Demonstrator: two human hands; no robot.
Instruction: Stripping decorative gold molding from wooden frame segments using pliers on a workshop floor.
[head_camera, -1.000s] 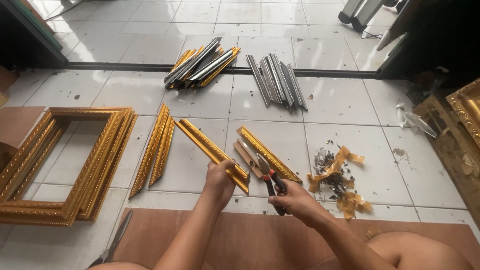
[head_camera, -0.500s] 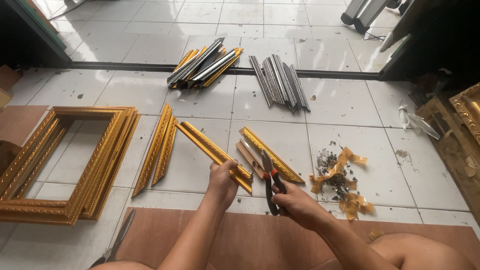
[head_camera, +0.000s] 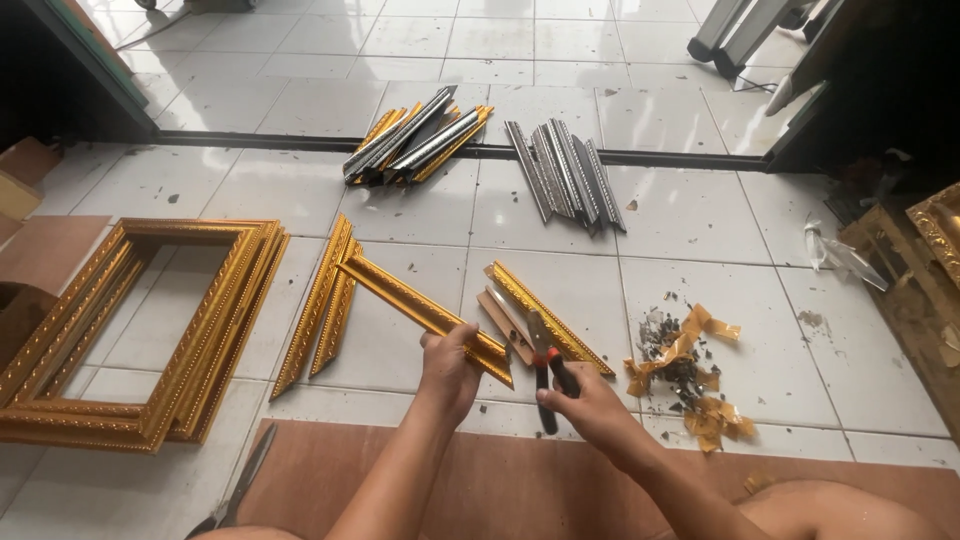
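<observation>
**Gold moulding gripped at one end, pliers closed in on it, on a tiled floor**

Seen from above: left hand (head_camera: 447, 368) clamped around the near end of a length of gold frame moulding (head_camera: 420, 312), pinning it flat to the white tiled floor (head_camera: 690, 220), apparently to keep it from shifting. Right hand (head_camera: 583, 401) wrapped tight around the red and black handles of a pair of pliers (head_camera: 548, 362), nose pointed away toward the far side and lying just beside that same near end. Both hands close together, near the edge of a brown board (head_camera: 520, 480) underfoot.

Just right of the pliers, a second short gold strip (head_camera: 545, 318) and a plain brown piece, set at a slant. Further right, a small heap of torn gold scraps and grey bits (head_camera: 688, 368), seemingly swept aside out of the way. At left, a stack of finished gold frames (head_camera: 140, 330), with two more gold lengths (head_camera: 318, 305) laid alongside. On the far side, two sorted bundles: mixed gold and silver mouldings (head_camera: 415, 135) and a silver fan (head_camera: 565, 175).

Hard to make out: whether the pliers' tips actually bite anything, and what. Cut off at the right edge, more gold framing; at the near left, a dark tool only partly in view. Forearms and a bare knee crowding the near edge.
</observation>
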